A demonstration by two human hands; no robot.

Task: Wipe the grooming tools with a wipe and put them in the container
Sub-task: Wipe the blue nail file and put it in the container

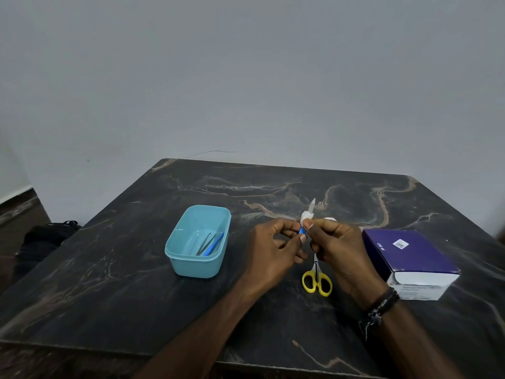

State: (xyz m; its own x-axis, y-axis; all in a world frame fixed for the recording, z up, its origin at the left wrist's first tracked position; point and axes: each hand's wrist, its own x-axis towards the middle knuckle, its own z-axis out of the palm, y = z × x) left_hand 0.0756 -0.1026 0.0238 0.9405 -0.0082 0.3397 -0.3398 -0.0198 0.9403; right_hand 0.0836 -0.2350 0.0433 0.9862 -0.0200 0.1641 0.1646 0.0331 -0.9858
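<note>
My left hand pinches the blue handle of a small grooming tool whose pale metal tip points up and away. My right hand pinches a white wipe folded around the tool's shaft just above the handle. Both hands hover over the middle of the dark marble table. A light blue plastic container stands to the left of my hands; inside lie a blue-handled tool and thin metal tweezers. Yellow-handled scissors lie on the table below my right hand, blades partly hidden.
A purple and white cardboard box sits at the right side of the table. A grey wall rises behind the table's far edge. A dark bundle lies on the floor at the left, beyond the table's edge.
</note>
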